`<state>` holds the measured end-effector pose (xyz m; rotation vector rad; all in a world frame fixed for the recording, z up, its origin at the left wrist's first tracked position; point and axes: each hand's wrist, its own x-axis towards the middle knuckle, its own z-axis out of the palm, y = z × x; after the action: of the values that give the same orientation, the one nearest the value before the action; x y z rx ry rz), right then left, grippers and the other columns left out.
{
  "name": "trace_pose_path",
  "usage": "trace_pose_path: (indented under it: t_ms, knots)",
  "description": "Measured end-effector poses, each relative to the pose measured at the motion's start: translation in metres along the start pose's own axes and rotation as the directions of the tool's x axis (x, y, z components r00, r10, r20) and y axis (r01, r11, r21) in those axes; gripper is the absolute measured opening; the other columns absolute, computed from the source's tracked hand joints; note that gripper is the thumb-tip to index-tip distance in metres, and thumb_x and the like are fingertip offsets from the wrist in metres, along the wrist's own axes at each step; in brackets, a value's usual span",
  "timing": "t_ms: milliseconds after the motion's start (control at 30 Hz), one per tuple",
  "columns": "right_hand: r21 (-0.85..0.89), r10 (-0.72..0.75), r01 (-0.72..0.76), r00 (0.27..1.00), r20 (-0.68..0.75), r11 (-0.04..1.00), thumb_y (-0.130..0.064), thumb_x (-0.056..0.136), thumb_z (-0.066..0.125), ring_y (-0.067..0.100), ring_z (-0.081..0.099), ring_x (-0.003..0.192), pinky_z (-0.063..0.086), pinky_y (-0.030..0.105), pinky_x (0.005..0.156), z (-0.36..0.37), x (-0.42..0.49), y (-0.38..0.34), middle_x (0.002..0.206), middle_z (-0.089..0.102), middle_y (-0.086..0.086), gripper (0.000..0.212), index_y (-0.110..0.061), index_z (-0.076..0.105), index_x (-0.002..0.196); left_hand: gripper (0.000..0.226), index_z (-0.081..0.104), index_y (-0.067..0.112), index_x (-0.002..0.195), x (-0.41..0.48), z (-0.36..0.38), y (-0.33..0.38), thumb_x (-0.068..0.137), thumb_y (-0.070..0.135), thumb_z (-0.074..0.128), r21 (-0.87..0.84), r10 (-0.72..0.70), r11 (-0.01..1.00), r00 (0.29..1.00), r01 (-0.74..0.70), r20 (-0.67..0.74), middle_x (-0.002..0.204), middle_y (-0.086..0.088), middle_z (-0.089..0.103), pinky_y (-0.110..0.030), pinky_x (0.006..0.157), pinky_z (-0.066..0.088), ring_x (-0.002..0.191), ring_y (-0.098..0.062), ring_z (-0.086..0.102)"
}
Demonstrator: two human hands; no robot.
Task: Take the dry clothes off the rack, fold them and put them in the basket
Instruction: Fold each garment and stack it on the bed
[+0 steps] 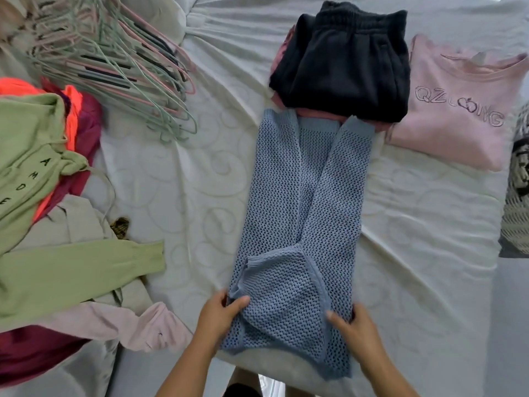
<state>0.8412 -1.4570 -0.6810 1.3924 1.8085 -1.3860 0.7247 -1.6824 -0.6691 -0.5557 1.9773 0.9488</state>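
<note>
1. Nearest me, the left hand (220,313) and the right hand (353,325) are apart, one at each side of the near end of the blue knit sweater (303,210). The left pinches its near-left edge with the thumb on top. The right grips the near-right edge the same way.
2. From between the hands the sweater runs straight away from me, flat on the bed sheet (186,196). Both sleeves are laid lengthwise over the body, and one cuff is turned back just beyond the left hand.
3. I judge this as mid-fold: the sides are in, but the end-to-end fold is not yet made.
4. The next move calls for lifting the near end evenly with both hands and carrying it over toward the far hem. The open knit looks slack, so uneven hands could let the sleeves slide out.
5. Out to the left of the left hand lies an unfolded heap topped by a green hoodie (34,156). Beyond it is a bunch of hangers (120,67).
6. Farthest from the hands, the sweater's far end reaches a folded black garment (343,70), with a folded pink sweatshirt (452,116) to its right. I see no basket or rack.
</note>
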Motion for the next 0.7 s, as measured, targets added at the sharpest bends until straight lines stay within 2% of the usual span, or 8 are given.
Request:
trace_pose_path:
  t_ms: [133, 233, 300, 367, 467, 533, 633, 700]
  knots:
    - [0.165, 0.036, -0.088, 0.954, 0.298, 0.982, -0.069, 0.023, 0.083, 0.011, 0.068, 0.087, 0.053, 0.021, 0.071, -0.013, -0.026, 0.030, 0.088, 0.075, -0.002, 0.088, -0.013, 0.071, 0.091, 0.043, 0.063, 0.017, 0.096, -0.016, -0.010, -0.016, 0.066, 0.043, 0.080, -0.114, -0.019, 0.993, 0.990, 0.036, 0.142, 0.093, 0.007, 0.070, -0.025, 0.074, 0.050, 0.093, -0.014, 0.064]
    - [0.221, 0.021, -0.163, 0.847, 0.531, 0.962, -0.061, 0.019, 0.088, 0.009, 0.068, 0.092, 0.049, 0.012, 0.071, -0.041, -0.043, 0.020, 0.098, 0.074, 0.003, 0.102, -0.007, 0.069, 0.102, 0.073, 0.066, 0.014, 0.096, -0.029, -0.025, -0.027, 0.042, 0.059, 0.085, -0.081, -0.045, 0.995, 0.974, 0.065, 0.221, 0.092, 0.006, 0.074, -0.030, 0.084, 0.049, 0.099, -0.016, 0.066]
    - [0.268, 0.009, -0.172, 0.856, 0.517, 0.948, -0.050, 0.007, 0.091, 0.011, 0.071, 0.079, 0.051, 0.013, 0.061, -0.056, -0.047, 0.012, 0.091, 0.074, 0.011, 0.109, 0.000, 0.067, 0.101, 0.077, 0.065, 0.011, 0.096, -0.036, -0.031, -0.020, 0.038, 0.056, 0.088, -0.139, -0.024, 0.988, 0.962, 0.064, 0.272, 0.091, 0.000, 0.074, -0.035, 0.087, 0.050, 0.096, -0.020, 0.067]
    - [0.415, -0.011, -0.183, 0.906, 0.423, 0.891, -0.042, 0.001, 0.092, 0.017, 0.071, 0.068, 0.052, 0.019, 0.052, -0.063, -0.041, 0.002, 0.083, 0.073, 0.016, 0.112, -0.003, 0.062, 0.102, 0.069, 0.060, -0.002, 0.096, -0.036, -0.033, -0.003, 0.050, 0.041, 0.089, -0.233, 0.002, 0.970, 0.960, 0.067, 0.282, 0.082, -0.010, 0.074, -0.033, 0.072, 0.056, 0.077, -0.022, 0.070]
    - [0.644, -0.052, -0.212, 0.930, 0.365, 0.735, -0.025, 0.043, 0.087, 0.019, 0.069, 0.064, 0.054, 0.025, 0.048, -0.073, -0.020, -0.042, 0.081, 0.073, 0.012, 0.068, -0.013, 0.062, 0.106, 0.020, 0.061, -0.011, 0.095, -0.028, -0.029, 0.056, 0.083, 0.005, 0.058, -0.437, 0.071, 0.898, 0.961, 0.055, 0.267, 0.066, -0.002, 0.072, -0.017, 0.053, 0.052, 0.059, -0.007, 0.068]
    - [0.698, -0.090, -0.213, 0.925, 0.370, 0.683, -0.022, 0.046, 0.083, 0.017, 0.069, 0.066, 0.055, 0.024, 0.052, -0.083, 0.004, -0.079, 0.083, 0.072, 0.011, 0.048, -0.010, 0.073, 0.091, 0.009, 0.069, -0.005, 0.083, -0.011, -0.026, 0.104, 0.082, 0.001, 0.062, -0.548, 0.196, 0.836, 0.947, -0.026, 0.255, 0.062, 0.009, 0.070, -0.010, 0.055, 0.050, 0.059, 0.001, 0.065]
    - [0.783, -0.144, -0.144, 0.947, 0.285, 0.605, -0.025, 0.046, 0.085, 0.009, 0.058, 0.050, 0.050, 0.018, 0.047, -0.089, 0.043, -0.127, 0.056, 0.061, 0.001, 0.033, -0.008, 0.066, 0.067, 0.044, 0.074, 0.008, 0.062, 0.024, -0.019, 0.159, 0.094, 0.004, 0.046, -0.664, 0.217, 0.747, 0.954, -0.025, 0.209, 0.063, 0.000, 0.070, -0.015, 0.053, 0.053, 0.056, -0.005, 0.066]
    - [0.834, -0.154, -0.077, 0.970, 0.190, 0.546, -0.023, 0.084, 0.061, 0.007, 0.060, 0.061, 0.052, 0.019, 0.054, -0.089, 0.067, -0.150, 0.067, 0.064, -0.002, 0.012, -0.011, 0.059, 0.083, 0.028, 0.069, 0.006, 0.092, 0.044, -0.016, 0.188, 0.098, 0.012, 0.042, -0.712, 0.205, 0.702, 0.962, -0.015, 0.183, 0.078, -0.009, 0.071, -0.020, 0.057, 0.056, 0.068, -0.013, 0.068]
